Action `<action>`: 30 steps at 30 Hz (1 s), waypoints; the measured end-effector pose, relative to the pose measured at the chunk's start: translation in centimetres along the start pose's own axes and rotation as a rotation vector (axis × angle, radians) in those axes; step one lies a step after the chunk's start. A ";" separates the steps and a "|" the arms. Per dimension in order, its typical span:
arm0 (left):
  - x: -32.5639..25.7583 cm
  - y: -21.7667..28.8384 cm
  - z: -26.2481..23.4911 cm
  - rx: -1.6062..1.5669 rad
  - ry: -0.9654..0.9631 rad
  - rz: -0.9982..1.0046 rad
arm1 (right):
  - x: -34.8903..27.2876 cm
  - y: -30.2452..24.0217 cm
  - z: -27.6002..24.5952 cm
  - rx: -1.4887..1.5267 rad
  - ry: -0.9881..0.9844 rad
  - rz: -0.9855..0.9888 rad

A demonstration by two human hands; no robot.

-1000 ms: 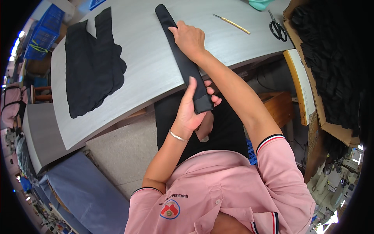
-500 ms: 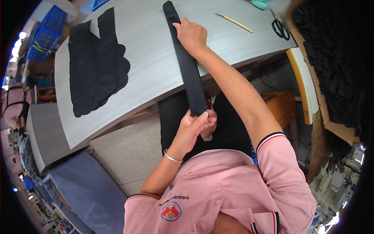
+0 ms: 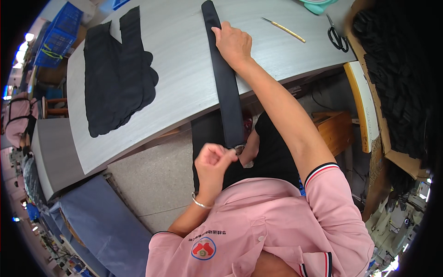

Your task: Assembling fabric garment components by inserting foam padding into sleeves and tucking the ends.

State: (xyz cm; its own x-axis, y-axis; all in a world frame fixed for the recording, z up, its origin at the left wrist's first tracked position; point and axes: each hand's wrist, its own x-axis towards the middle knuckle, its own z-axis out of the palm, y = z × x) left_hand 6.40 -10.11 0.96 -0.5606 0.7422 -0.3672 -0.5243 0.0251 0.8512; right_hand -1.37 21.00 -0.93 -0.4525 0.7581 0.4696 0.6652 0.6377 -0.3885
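Black fabric, one long narrow strip [image 3: 224,78], lies across the grey surface [image 3: 184,69] and hangs over its near edge down to the person's lap. The right hand [image 3: 234,44] lies flat on the strip, fingers spread a little, and presses it on the surface. The left hand [image 3: 213,162] is closed around the lower end of the strip, near the body; the fingers are curled tight, and a small shiny thing shows just beside the fingertips, too small to make out. The part of the strip under the right hand is hidden, and its far end is cut off at the upper rim of the picture.

Far to the left of both hands one pile of black cloth pieces [image 3: 116,74] lies on the surface; how many pieces are in it I cannot tell. To the right of the right hand lies one thin yellow stick [image 3: 284,29], and further right one pair of scissors [image 3: 337,36]. A teal object [image 3: 318,4] beyond them is mostly cut off. At the far right, dark material [image 3: 392,78] fills a cardboard box, hard to make out.
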 end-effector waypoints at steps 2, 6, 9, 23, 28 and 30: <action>-1.2 -1.8 -1.5 0.014 -0.083 -0.031 | 0.1 -0.1 0.1 0.005 0.005 0.017; 1.5 -0.2 -0.5 -0.093 0.038 -0.014 | 0.1 0.3 0.3 0.014 0.030 0.007; 4.1 0.6 1.9 -0.068 -0.127 -0.098 | 0.0 0.0 0.2 0.007 0.033 0.003; 0.9 0.2 -0.9 -0.137 -0.086 -0.075 | -0.1 -0.2 -0.9 0.019 0.018 0.063; 3.0 -0.1 1.7 -0.081 -0.154 -0.114 | -3.1 -1.0 -3.3 0.124 -0.008 0.114; 3.0 -0.5 1.7 -0.090 -0.154 -0.140 | -5.2 -1.7 -6.1 0.117 0.019 -0.026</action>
State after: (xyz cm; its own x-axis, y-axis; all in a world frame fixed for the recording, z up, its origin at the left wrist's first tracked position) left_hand 6.09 -6.73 0.11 -0.3777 0.8295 -0.4114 -0.6491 0.0797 0.7565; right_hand 3.50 15.19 2.14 -0.4563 0.7394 0.4951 0.5790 0.6692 -0.4657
